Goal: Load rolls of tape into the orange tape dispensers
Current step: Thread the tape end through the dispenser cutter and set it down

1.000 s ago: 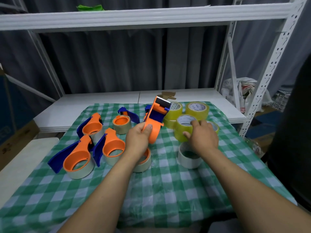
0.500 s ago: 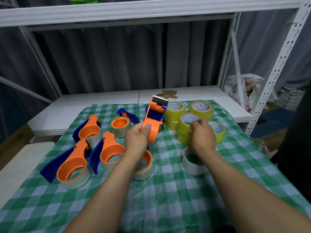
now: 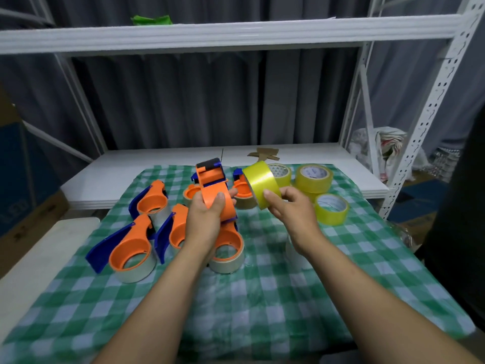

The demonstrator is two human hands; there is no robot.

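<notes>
My left hand [image 3: 206,216] grips an orange tape dispenser [image 3: 214,189] with a blue part, held upright above the checked cloth. My right hand [image 3: 291,211] holds a yellow roll of tape [image 3: 259,182] on edge, lifted just right of the dispenser and close to it. Several orange and blue dispensers with clear rolls in them lie to the left [image 3: 131,250] and below my left hand [image 3: 227,254]. Three more yellow rolls [image 3: 313,177] sit at the back right of the cloth.
The green checked cloth [image 3: 262,298] covers a white table [image 3: 118,177] inside a white metal rack with a post [image 3: 430,109] at the right. A whitish roll [image 3: 294,254] lies under my right forearm. A dark shape [image 3: 462,232] stands at the right edge.
My right hand picked a yellow roll off the pile and raised it on edge towards the dispenser. My left hand kept hold of the dispenser, which now stands more upright.
</notes>
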